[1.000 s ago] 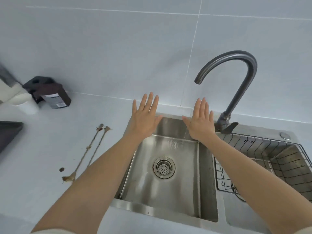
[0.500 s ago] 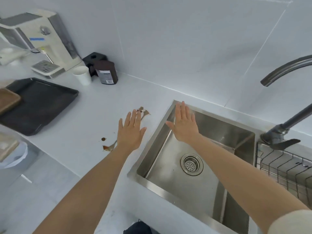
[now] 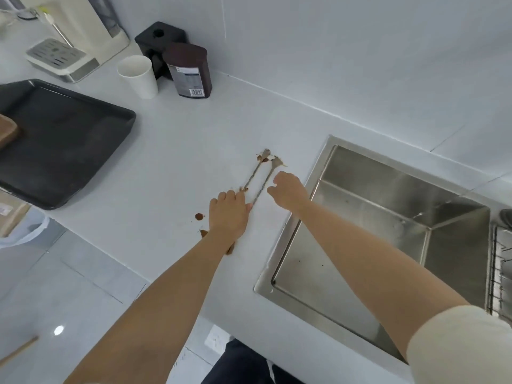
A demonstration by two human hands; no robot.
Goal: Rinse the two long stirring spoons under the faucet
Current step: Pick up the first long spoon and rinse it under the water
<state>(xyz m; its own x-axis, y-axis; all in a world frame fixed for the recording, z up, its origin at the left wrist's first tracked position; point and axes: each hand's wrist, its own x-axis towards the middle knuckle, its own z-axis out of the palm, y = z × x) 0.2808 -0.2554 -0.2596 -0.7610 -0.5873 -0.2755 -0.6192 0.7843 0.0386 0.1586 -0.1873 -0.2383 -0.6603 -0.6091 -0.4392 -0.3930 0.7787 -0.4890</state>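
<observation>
Fingers (image 3: 230,196) curled, your left hand (image 3: 228,214) covers the handle of the left spoon (image 3: 255,171) while your right hand (image 3: 288,191) curls onto the right spoon (image 3: 263,184) beside it; real hold on either, I cannot tell. The 2 brown-smeared spoons lie side by side on the counter (image 3: 180,151), just left of the sink (image 3: 374,206).

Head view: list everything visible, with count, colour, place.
spoons: 2, metal, brown-smeared, counter left of sink
spills: several, brown, counter around spoons
sink: 1, steel, right
rack: 1, wire, right edge
tray: 1, black, left
cup: 1, white, back of counter
jar: 1, dark brown, right of cup
holder: 1, black, behind jar
machine: 1, white, back left
left hand: fingers curled, over spoons' near ends, grip unclear
right hand: fingers curled, beside right spoon, grip unclear
</observation>
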